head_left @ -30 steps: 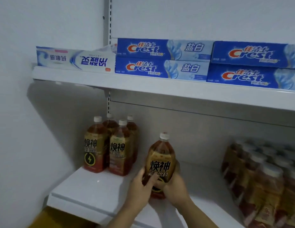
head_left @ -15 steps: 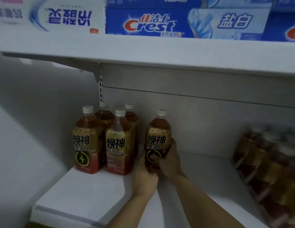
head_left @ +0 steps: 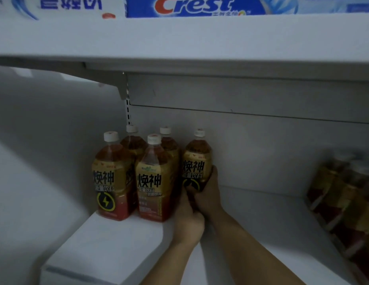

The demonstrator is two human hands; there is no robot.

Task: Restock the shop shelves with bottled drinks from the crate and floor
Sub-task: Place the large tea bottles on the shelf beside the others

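Bottle [head_left: 197,159] stands just right of back row of four-bottle cluster [head_left: 152,182]. My left hand [head_left: 188,221] and right hand [head_left: 208,194] curl round its lower body. I judge it full, heavy, slick; low grip suits.

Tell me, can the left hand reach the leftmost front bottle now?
Probably yes, once the left hand releases the held bottle: the leftmost front bottle has nothing standing before it.

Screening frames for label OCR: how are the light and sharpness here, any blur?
Head view: dim, bluish light; the held bottle has a legible label; the bottles at the right edge are smeared and unreadable; shade lies under the upper shelf; the Crest box is cropped at the top.
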